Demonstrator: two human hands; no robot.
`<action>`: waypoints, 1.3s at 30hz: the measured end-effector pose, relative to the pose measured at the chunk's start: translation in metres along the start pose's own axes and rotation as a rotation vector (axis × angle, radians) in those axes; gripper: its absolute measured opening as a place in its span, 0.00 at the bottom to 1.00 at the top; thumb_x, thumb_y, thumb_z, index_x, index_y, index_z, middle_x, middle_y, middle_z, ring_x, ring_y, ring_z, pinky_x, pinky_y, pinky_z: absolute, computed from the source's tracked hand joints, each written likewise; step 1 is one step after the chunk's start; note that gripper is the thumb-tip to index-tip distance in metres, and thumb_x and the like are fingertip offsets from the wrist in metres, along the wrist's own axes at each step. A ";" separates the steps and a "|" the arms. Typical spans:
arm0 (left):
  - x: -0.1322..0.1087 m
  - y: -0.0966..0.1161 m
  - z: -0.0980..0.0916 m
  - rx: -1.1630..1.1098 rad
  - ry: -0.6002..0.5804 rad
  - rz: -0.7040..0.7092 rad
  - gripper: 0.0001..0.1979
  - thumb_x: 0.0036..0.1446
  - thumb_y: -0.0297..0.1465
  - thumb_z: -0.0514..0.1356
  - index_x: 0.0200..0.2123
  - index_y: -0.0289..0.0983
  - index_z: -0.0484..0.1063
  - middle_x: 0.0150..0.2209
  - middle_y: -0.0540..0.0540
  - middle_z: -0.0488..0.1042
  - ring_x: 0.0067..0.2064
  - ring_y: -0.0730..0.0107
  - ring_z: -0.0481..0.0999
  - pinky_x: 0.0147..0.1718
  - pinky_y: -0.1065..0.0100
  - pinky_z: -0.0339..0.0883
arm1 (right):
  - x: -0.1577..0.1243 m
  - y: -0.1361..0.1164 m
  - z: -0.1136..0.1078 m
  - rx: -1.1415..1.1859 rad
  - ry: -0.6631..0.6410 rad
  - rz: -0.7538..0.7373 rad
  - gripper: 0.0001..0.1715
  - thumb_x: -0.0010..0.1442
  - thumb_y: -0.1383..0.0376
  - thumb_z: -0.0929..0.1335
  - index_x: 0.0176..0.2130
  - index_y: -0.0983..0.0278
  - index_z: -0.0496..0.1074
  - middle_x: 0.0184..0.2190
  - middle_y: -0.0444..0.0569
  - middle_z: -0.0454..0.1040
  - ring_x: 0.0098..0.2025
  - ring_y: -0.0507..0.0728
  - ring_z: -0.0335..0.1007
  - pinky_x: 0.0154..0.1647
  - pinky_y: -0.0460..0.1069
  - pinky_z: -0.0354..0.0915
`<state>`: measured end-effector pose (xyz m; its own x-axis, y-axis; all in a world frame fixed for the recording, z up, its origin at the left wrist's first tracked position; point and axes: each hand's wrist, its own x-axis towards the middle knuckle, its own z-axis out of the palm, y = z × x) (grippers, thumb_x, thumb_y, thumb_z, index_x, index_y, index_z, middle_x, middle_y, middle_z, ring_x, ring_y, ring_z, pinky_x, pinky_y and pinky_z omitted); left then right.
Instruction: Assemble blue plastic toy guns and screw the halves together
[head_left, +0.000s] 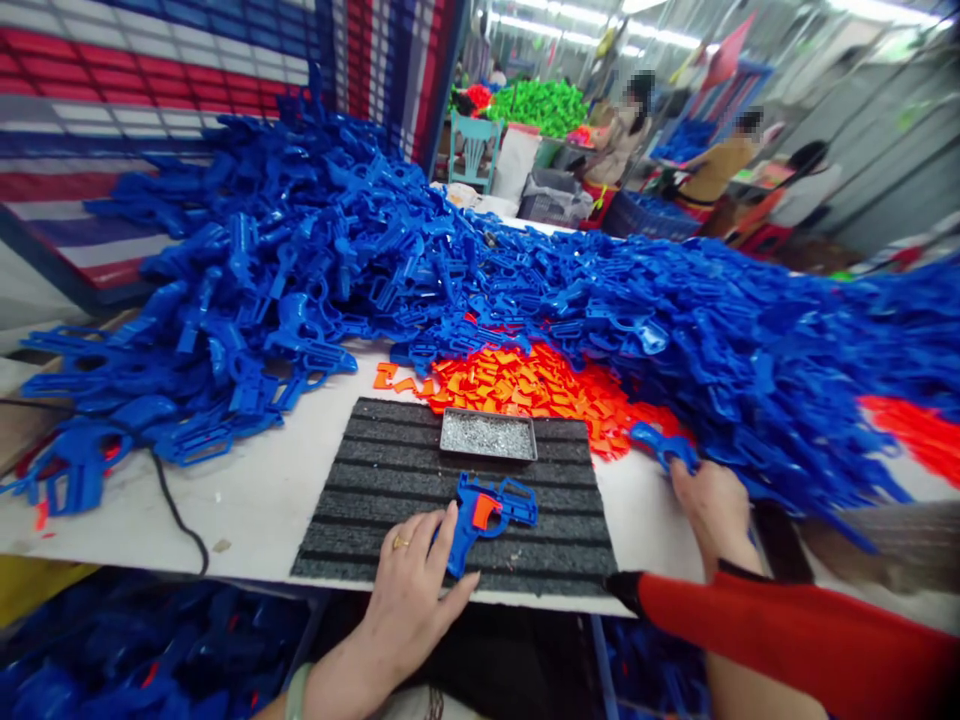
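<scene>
A blue toy gun half point(468, 498) with an orange trigger point(484, 510) is laid on the grey mat point(352, 505), touched by the left hand point(416, 585), whose grip is loosely spread. Another blue piece point(664, 446) is pinched in the grip of the right hand point(712, 505), beside the orange heap point(517, 385). The trigger could be dislodged if the half were nudged (no fastening is seen), and silvery bits point(487, 435) could be spilled if the tray point(489, 459) were bumped.
</scene>
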<state>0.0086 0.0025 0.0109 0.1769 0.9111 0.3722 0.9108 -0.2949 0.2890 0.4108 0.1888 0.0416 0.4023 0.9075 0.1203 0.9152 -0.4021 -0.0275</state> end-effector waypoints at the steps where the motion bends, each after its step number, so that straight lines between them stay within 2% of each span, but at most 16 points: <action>1: -0.001 0.000 0.001 -0.002 0.007 -0.003 0.35 0.61 0.43 0.58 0.65 0.29 0.55 0.54 0.35 0.69 0.54 0.52 0.66 0.53 0.54 0.57 | -0.005 -0.001 -0.006 0.021 0.036 0.011 0.32 0.62 0.51 0.59 0.38 0.76 0.77 0.30 0.69 0.75 0.37 0.73 0.75 0.34 0.61 0.68; 3: -0.004 0.000 0.003 -0.006 0.025 -0.012 0.37 0.61 0.44 0.58 0.66 0.28 0.52 0.54 0.35 0.68 0.54 0.52 0.66 0.54 0.54 0.57 | -0.021 -0.011 -0.017 0.146 0.185 -0.057 0.32 0.63 0.48 0.59 0.43 0.72 0.76 0.35 0.67 0.76 0.41 0.72 0.75 0.38 0.61 0.69; 4: -0.005 0.000 0.004 -0.006 0.032 -0.019 0.38 0.62 0.44 0.57 0.67 0.28 0.50 0.54 0.34 0.69 0.55 0.52 0.66 0.54 0.54 0.57 | -0.032 -0.020 -0.021 0.264 0.318 -0.154 0.31 0.64 0.49 0.59 0.47 0.70 0.74 0.40 0.66 0.76 0.45 0.71 0.74 0.42 0.62 0.69; 5: -0.007 0.001 0.005 -0.006 0.037 -0.028 0.39 0.62 0.44 0.57 0.67 0.28 0.48 0.54 0.34 0.69 0.55 0.52 0.66 0.54 0.53 0.57 | -0.045 -0.031 -0.024 0.384 0.383 -0.311 0.29 0.64 0.49 0.61 0.50 0.69 0.72 0.44 0.64 0.76 0.47 0.69 0.73 0.47 0.61 0.68; 6: -0.009 0.001 0.007 -0.006 0.042 -0.041 0.40 0.62 0.44 0.57 0.68 0.28 0.46 0.54 0.34 0.69 0.55 0.52 0.66 0.54 0.53 0.57 | -0.057 -0.044 -0.026 0.489 0.364 -0.488 0.27 0.64 0.50 0.62 0.52 0.67 0.71 0.45 0.61 0.76 0.48 0.66 0.73 0.49 0.60 0.69; 9: -0.014 0.003 0.011 -0.007 0.053 -0.083 0.40 0.64 0.43 0.56 0.69 0.30 0.42 0.55 0.34 0.69 0.55 0.52 0.67 0.54 0.53 0.57 | -0.092 -0.085 -0.024 0.629 0.101 -0.962 0.21 0.64 0.56 0.65 0.55 0.60 0.69 0.53 0.56 0.72 0.53 0.61 0.71 0.52 0.56 0.70; 11: -0.016 0.004 0.012 -0.010 0.066 -0.098 0.41 0.63 0.45 0.56 0.69 0.30 0.41 0.55 0.34 0.68 0.55 0.52 0.66 0.55 0.53 0.57 | -0.109 -0.107 -0.020 0.639 -0.028 -1.131 0.22 0.65 0.58 0.66 0.57 0.58 0.67 0.54 0.55 0.71 0.54 0.59 0.70 0.53 0.55 0.70; 13: -0.017 0.003 0.011 -0.012 0.083 -0.088 0.44 0.62 0.48 0.56 0.69 0.29 0.41 0.55 0.33 0.69 0.56 0.51 0.66 0.55 0.54 0.57 | -0.120 -0.122 -0.018 0.627 -0.082 -1.216 0.23 0.65 0.59 0.66 0.58 0.59 0.66 0.54 0.55 0.71 0.55 0.59 0.69 0.53 0.56 0.71; 16: -0.017 0.002 0.009 -0.005 0.116 -0.058 0.46 0.60 0.52 0.56 0.68 0.27 0.44 0.54 0.33 0.70 0.55 0.52 0.67 0.55 0.54 0.56 | -0.130 -0.136 -0.019 0.577 -0.097 -1.266 0.22 0.65 0.60 0.65 0.57 0.61 0.67 0.54 0.57 0.72 0.55 0.61 0.69 0.54 0.58 0.70; 19: -0.015 0.002 0.006 -0.010 0.130 -0.043 0.42 0.61 0.51 0.55 0.66 0.27 0.50 0.53 0.34 0.71 0.54 0.53 0.67 0.54 0.55 0.57 | -0.136 -0.145 -0.020 0.520 -0.105 -1.284 0.22 0.65 0.60 0.65 0.57 0.61 0.67 0.54 0.57 0.72 0.55 0.62 0.68 0.54 0.60 0.70; 23: -0.011 0.005 0.001 -0.046 0.158 -0.045 0.32 0.63 0.47 0.55 0.62 0.32 0.61 0.50 0.37 0.72 0.53 0.54 0.68 0.54 0.55 0.58 | -0.140 -0.151 -0.019 0.488 -0.122 -1.291 0.22 0.65 0.61 0.65 0.58 0.61 0.67 0.54 0.57 0.72 0.55 0.62 0.68 0.55 0.60 0.70; 27: -0.006 0.008 -0.003 -0.034 0.153 -0.051 0.20 0.64 0.42 0.55 0.56 0.43 0.70 0.48 0.41 0.73 0.50 0.56 0.70 0.51 0.56 0.59 | -0.141 -0.151 -0.014 0.491 -0.141 -1.271 0.23 0.65 0.61 0.65 0.58 0.62 0.67 0.54 0.58 0.71 0.55 0.62 0.69 0.55 0.60 0.70; 30: -0.005 0.009 -0.004 -0.011 0.130 -0.047 0.17 0.65 0.39 0.55 0.54 0.46 0.72 0.48 0.42 0.73 0.50 0.57 0.70 0.50 0.56 0.59 | -0.142 -0.147 -0.013 0.498 -0.166 -1.236 0.24 0.65 0.60 0.65 0.59 0.61 0.66 0.57 0.58 0.69 0.58 0.62 0.67 0.56 0.60 0.69; 36: -0.005 0.009 -0.004 -0.015 0.140 -0.026 0.18 0.63 0.39 0.56 0.54 0.45 0.72 0.49 0.41 0.73 0.51 0.55 0.69 0.50 0.54 0.59 | -0.142 -0.123 -0.012 0.480 -0.201 -1.145 0.38 0.59 0.55 0.70 0.64 0.59 0.58 0.63 0.60 0.62 0.62 0.64 0.62 0.58 0.61 0.67; 39: -0.005 0.009 -0.003 -0.009 0.135 -0.032 0.17 0.63 0.39 0.56 0.54 0.45 0.72 0.48 0.41 0.73 0.50 0.55 0.69 0.50 0.54 0.58 | -0.141 -0.112 -0.006 0.467 -0.186 -1.112 0.36 0.60 0.56 0.69 0.64 0.58 0.58 0.62 0.58 0.64 0.61 0.64 0.64 0.58 0.61 0.67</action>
<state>0.0148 -0.0055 0.0149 0.0956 0.8730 0.4782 0.9117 -0.2697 0.3101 0.2509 0.1049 0.0341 -0.6438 0.7477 0.1626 0.6674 0.6527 -0.3585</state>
